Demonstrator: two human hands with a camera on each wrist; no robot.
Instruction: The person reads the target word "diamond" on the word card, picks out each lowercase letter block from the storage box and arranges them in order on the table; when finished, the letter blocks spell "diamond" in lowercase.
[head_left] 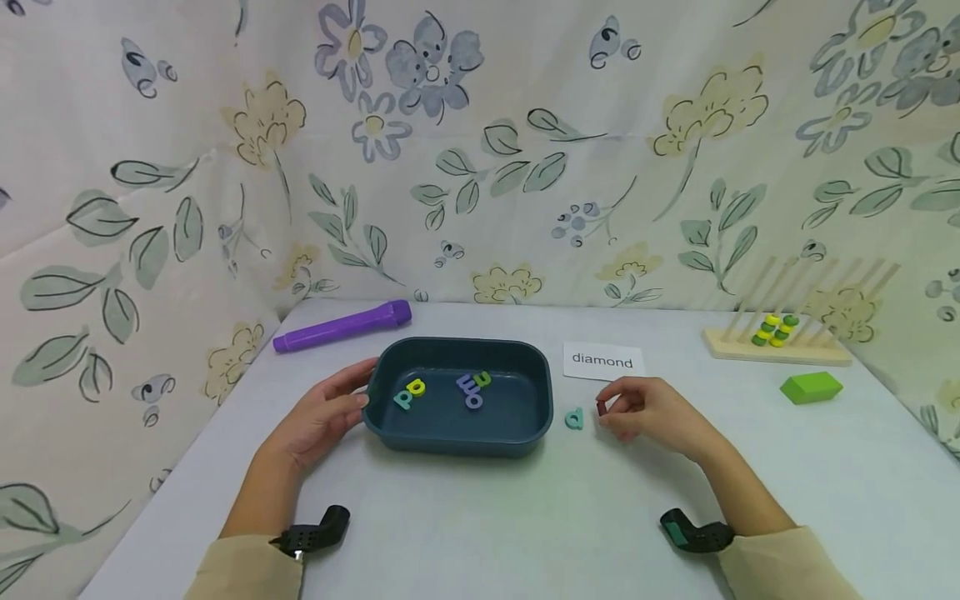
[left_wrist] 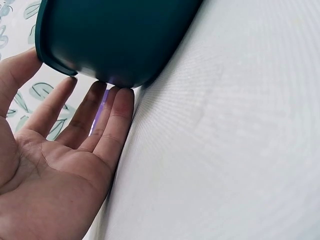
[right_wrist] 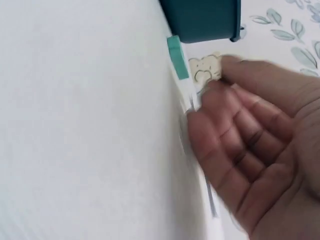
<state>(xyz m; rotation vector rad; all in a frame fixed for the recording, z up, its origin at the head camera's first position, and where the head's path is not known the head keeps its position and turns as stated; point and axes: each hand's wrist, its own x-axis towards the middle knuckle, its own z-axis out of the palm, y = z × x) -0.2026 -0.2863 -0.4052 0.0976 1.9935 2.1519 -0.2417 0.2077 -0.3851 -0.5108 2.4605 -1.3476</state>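
Left hand (head_left: pixel 324 412) against bin (head_left: pixel 457 446), right (head_left: pixel 651 410) pinched

Bright, soft light spreads evenly over the white surface (head_left: pixel 480 533), with a faint shadow beneath the tray (head_left: pixel 457 444); in the right wrist view, blur softens the right hand (right_wrist: pixel 255 145).

The left forearm (head_left: pixel 262 487) slants up to the left end of the dark teal tray (head_left: pixel 457 448); the left hand (head_left: pixel 326 412) faces it, fingers (left_wrist: pixel 117 115) nearly straight, tips touching its outer wall, thumb at its rim; the right forearm (head_left: pixel 738 487) angles inward; the right hand (head_left: pixel 652 412) is right of the tray, apart, thumb and fingertips drawn into a pinch.
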